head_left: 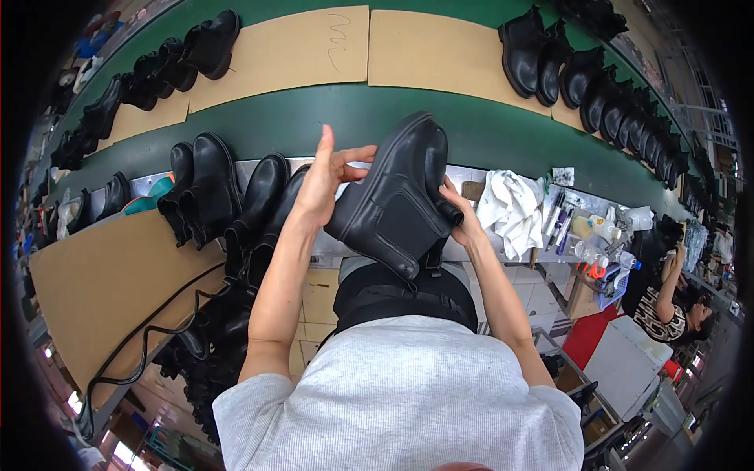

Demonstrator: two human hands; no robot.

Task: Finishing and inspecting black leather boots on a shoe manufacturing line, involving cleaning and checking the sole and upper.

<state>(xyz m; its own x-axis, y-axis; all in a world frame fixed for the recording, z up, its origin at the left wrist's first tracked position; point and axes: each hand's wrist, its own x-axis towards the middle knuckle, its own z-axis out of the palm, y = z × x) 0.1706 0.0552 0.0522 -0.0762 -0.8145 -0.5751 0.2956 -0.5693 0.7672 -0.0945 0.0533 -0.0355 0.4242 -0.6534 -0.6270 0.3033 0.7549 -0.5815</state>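
Head view: 1 black boot (397, 196), held tilted above the lap, before the green belt (314, 118). Right hand (463, 220) grips its shaft opening; left hand (326, 184) rests against its toe, fingers spread. Boots (228, 196) left; white rag (510, 208) right.

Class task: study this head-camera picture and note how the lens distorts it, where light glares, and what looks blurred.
Head view: the green belt bows into an arc, dark vignette rings the rim; soft sheen on the black boot; left hand and right hand sharp; far-right clutter smears.
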